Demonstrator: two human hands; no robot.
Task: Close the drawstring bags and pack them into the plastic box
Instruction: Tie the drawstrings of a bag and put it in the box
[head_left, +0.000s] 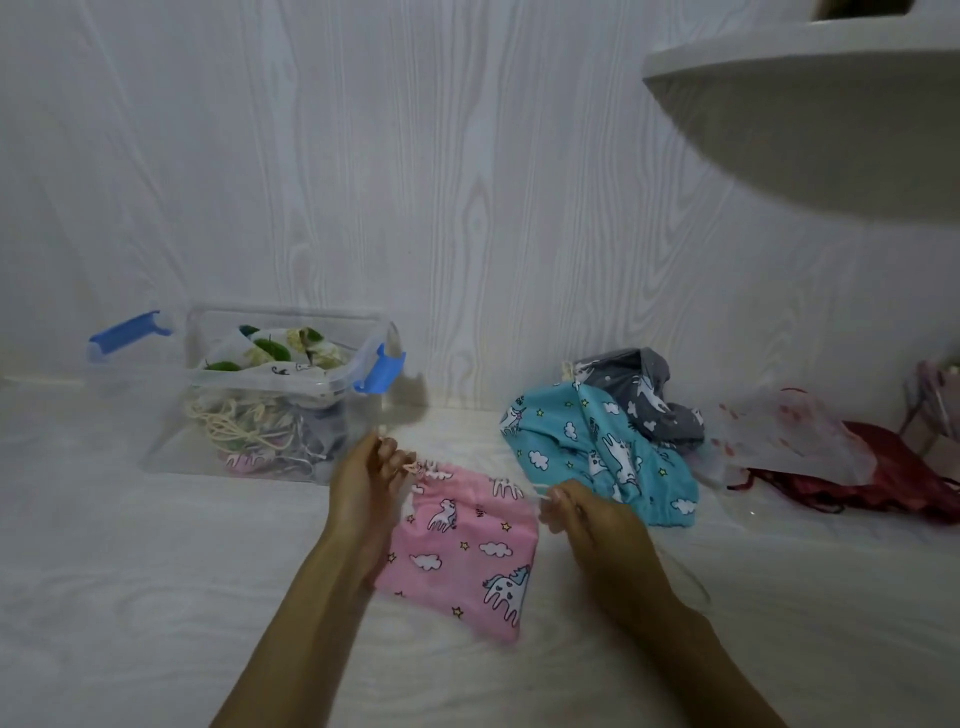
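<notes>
Head view: the pink bag lies on the near bench, its mouth partly gathered. The left hand and right hand pinch its cords. The plastic box, far left, holds several bags; the blue bag and grey bag wait on the right.

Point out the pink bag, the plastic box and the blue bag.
pink bag (457, 551): head view, middle of its printed front.
plastic box (249, 457): head view, clear front wall.
blue bag (639, 457): head view, centre of the crumpled cloth.
</notes>
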